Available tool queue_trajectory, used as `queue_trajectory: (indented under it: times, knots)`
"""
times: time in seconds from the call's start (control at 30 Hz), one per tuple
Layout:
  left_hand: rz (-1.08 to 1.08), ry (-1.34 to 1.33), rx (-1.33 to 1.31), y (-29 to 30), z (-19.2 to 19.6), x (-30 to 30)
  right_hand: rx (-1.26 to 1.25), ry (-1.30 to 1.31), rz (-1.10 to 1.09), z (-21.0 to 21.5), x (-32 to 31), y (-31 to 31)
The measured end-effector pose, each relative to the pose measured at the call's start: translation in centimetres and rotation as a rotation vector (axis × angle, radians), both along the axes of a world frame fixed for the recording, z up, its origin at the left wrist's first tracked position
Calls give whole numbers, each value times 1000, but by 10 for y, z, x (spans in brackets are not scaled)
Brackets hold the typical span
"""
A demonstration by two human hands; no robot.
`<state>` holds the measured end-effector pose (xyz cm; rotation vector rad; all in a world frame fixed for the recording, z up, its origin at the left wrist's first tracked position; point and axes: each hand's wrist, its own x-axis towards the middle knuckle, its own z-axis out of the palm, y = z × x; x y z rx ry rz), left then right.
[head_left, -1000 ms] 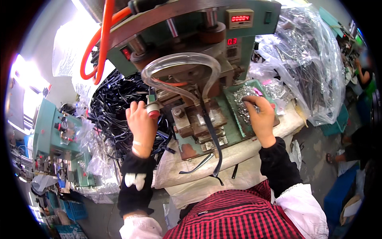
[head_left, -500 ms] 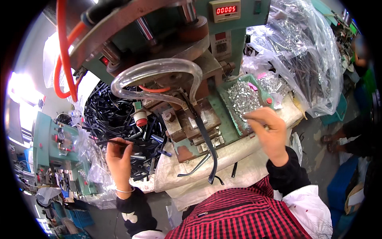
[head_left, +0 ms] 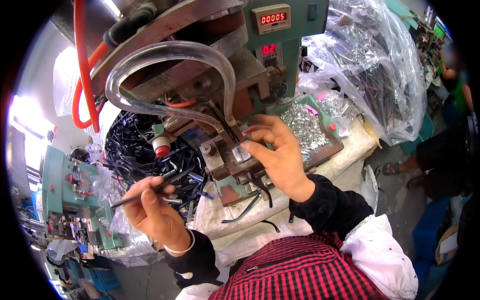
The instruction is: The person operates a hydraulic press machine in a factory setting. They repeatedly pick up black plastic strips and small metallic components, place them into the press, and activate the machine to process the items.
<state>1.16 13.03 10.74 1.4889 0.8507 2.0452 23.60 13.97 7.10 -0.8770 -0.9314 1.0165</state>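
My left hand [head_left: 155,215] is closed on a slim black eyeglass temple [head_left: 172,181], held level at the near side of a heap of similar temples [head_left: 137,145]. My right hand [head_left: 282,155] is at the press fixture [head_left: 220,162], thumb and fingers pinched together over its metal block; whatever they hold is too small and hidden to make out. Another black temple [head_left: 262,187] sits in the fixture, its curved end sticking out toward me and its upper part covered by my right hand. A green tray of small shiny metal parts [head_left: 305,127] stands right beside that hand.
A green press with a red-lit display [head_left: 273,18] towers over the fixture. A clear hose [head_left: 175,47] loops before it, and an orange hose [head_left: 80,65] hangs left. A red button [head_left: 161,146] stands beside the heap. Clear plastic bags [head_left: 370,75] bulge at back right.
My right hand has moved left from the tray to the fixture. The left hand has drawn nearer to me with its temple. A second, lower display on the press now glows red.
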Motion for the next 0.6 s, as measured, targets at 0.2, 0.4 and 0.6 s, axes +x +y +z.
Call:
queue_trajectory:
  times: [0.2,0.4,0.6]
  knots:
    - [2,191,-21,17,32,36,-85,111,85,21,-4,-26]
    - [19,931,400,-15,-12,49,133,-992,-234,7,65,-14]
    - [17,1022,532,7,-31,68,36,-1332,-610,-78,117,4]
